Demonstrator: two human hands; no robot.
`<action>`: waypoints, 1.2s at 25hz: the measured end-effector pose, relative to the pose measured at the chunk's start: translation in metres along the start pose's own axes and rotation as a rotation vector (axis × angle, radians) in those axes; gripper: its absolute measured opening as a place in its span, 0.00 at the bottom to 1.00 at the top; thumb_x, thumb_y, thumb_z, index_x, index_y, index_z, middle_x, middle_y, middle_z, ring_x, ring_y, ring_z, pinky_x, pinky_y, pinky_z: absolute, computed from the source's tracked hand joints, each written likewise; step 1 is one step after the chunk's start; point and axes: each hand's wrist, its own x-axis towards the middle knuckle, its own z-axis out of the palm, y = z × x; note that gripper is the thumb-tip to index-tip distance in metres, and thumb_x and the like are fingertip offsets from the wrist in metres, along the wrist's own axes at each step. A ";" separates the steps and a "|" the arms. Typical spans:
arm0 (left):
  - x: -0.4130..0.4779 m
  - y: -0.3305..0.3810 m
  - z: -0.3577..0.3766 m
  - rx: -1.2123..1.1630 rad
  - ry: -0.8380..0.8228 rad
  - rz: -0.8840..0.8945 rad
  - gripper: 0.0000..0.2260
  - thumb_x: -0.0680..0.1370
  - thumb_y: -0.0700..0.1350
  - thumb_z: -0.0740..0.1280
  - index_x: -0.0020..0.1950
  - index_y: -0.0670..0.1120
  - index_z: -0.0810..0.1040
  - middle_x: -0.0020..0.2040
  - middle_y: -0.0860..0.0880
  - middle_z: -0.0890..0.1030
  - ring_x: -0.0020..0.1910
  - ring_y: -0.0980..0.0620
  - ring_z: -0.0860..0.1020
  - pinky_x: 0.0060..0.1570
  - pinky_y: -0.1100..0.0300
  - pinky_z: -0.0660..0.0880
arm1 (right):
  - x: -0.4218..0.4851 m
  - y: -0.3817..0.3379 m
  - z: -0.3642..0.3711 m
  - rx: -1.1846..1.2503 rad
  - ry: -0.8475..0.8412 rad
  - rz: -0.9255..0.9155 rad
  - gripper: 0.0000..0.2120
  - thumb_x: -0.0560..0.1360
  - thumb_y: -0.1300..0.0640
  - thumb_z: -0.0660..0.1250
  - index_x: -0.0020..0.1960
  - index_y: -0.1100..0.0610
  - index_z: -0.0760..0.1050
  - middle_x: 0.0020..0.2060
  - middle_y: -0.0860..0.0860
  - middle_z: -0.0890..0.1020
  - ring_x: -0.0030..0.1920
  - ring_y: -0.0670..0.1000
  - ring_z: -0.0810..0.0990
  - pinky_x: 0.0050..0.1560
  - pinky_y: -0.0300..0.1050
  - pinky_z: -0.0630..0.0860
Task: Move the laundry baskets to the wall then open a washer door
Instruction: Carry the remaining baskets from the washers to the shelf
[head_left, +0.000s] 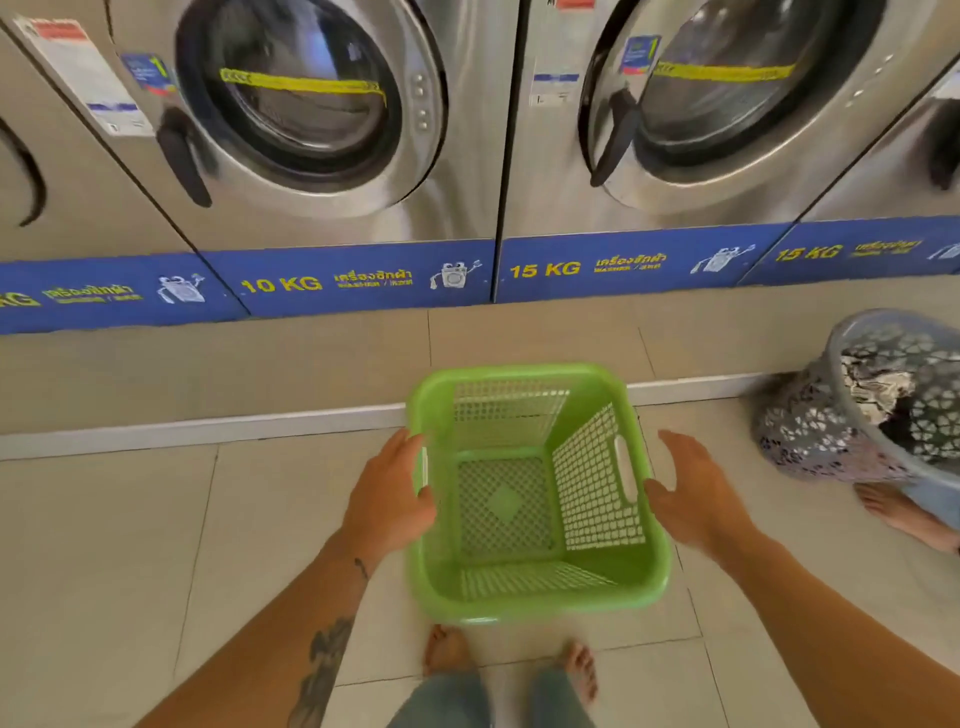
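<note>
Green basket (535, 493), empty, is seen in head view on floor at 12 o'clock, between both hands; long axis runs 12–6. L hand (387, 499) is pressed on its 9 o'clock rim, grip unclear; R hand (696, 499) is spread open at 3 o'clock, just beside the rim. Grey basket (872, 410) lies tipped at 2 o'clock.

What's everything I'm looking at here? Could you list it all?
Washers: two full ones, parts of two more at the edges, silver, along the back, doors shut.
Blue strip: one, under the washers, marked 10 KG and 15 KG.
Green basket: one, empty, centre floor.
Grey basket: one, patterned, clothes inside, right edge.
Another person's foot: one, bare, beside the grey basket.
Left hand: on the green basket's left rim.
Right hand: open, at its right side.
Own feet: two, bare, bottom centre.
</note>
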 end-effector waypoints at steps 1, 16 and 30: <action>0.014 -0.010 0.014 0.011 0.016 -0.014 0.31 0.75 0.44 0.64 0.78 0.50 0.58 0.79 0.52 0.56 0.76 0.49 0.59 0.72 0.55 0.59 | 0.019 0.005 0.016 0.017 0.018 0.004 0.27 0.73 0.61 0.66 0.71 0.60 0.66 0.69 0.60 0.71 0.65 0.63 0.72 0.65 0.55 0.68; 0.069 -0.076 0.101 -0.064 0.211 -0.069 0.33 0.71 0.34 0.64 0.75 0.51 0.63 0.79 0.55 0.54 0.62 0.45 0.74 0.56 0.49 0.76 | 0.095 0.064 0.115 0.098 0.063 0.080 0.37 0.72 0.65 0.65 0.77 0.50 0.56 0.72 0.54 0.66 0.68 0.60 0.69 0.63 0.62 0.72; -0.203 -0.022 -0.118 -0.129 0.684 -0.380 0.26 0.74 0.38 0.65 0.73 0.45 0.69 0.74 0.48 0.68 0.70 0.47 0.70 0.69 0.54 0.65 | -0.020 -0.129 -0.077 -0.286 0.048 -0.692 0.32 0.67 0.66 0.63 0.71 0.59 0.66 0.70 0.56 0.68 0.58 0.66 0.76 0.59 0.59 0.74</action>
